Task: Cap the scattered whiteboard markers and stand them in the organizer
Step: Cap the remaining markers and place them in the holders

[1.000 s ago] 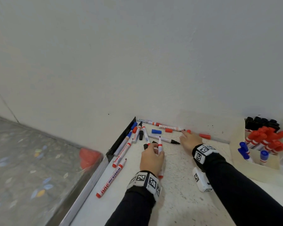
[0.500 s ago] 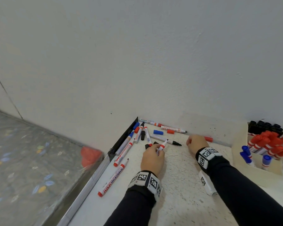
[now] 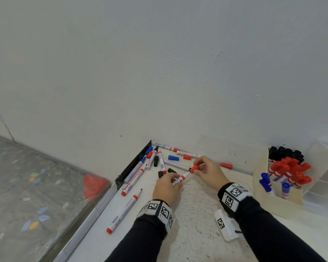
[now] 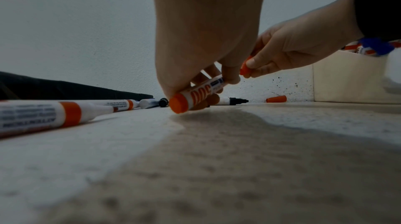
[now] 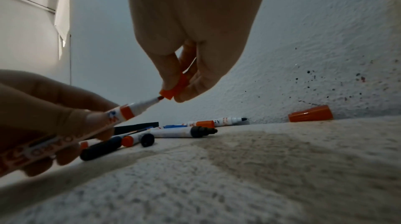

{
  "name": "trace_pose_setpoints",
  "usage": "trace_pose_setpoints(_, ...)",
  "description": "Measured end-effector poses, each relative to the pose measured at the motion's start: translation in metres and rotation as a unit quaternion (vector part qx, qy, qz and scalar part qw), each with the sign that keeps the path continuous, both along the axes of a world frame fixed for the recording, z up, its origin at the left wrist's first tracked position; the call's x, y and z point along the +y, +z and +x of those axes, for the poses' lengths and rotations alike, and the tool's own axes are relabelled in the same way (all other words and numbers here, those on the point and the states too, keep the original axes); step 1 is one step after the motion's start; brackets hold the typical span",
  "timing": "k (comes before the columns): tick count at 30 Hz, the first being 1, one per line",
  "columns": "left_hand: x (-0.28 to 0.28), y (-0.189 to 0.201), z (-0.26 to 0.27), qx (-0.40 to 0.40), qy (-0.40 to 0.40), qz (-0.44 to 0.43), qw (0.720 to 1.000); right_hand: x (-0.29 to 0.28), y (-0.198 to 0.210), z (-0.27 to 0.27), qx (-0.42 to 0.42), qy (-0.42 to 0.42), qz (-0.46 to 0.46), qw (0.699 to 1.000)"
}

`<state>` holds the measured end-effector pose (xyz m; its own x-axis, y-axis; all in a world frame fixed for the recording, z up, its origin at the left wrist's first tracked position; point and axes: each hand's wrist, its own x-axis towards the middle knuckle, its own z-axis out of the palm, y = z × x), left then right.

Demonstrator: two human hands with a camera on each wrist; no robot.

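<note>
My left hand (image 3: 169,184) grips an uncapped red whiteboard marker (image 3: 180,179) by its barrel, just above the table, tip pointing right. My right hand (image 3: 206,170) pinches a red cap (image 3: 194,168) between thumb and fingers. The cap's mouth touches the marker's tip (image 5: 160,98); the cap (image 5: 173,88) is not pushed on. The marker (image 4: 195,96) tilts with its red tail low. Several uncapped markers and loose caps lie scattered toward the far corner (image 3: 155,163). The cream organizer (image 3: 278,188) at the right holds capped black, red and blue markers.
Another red marker (image 3: 124,209) lies near the table's left edge. A loose red cap (image 3: 226,165) rests by the wall. A white tagged block (image 3: 226,227) sits under my right forearm. A black strip (image 3: 133,165) borders the table at the left; the wall stands close behind.
My right hand picked up a red cap near the wall and brought it left to the marker's tip. My left hand turned the marker from pointing away to pointing right.
</note>
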<state>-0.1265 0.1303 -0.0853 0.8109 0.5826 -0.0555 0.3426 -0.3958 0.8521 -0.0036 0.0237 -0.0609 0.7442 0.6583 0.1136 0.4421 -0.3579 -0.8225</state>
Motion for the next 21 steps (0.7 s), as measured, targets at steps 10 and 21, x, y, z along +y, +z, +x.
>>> trace_pose_setpoints(10,-0.008,0.001,0.0,-0.033,-0.064,0.035,0.997,-0.01,-0.007,-0.012,0.036,-0.014,-0.075,0.996)
trace_pose_setpoints(21,-0.008,0.002,-0.002,-0.049,-0.12,0.004,0.992,-0.003,-0.002,-0.022,0.036,-0.012,-0.079,0.996)
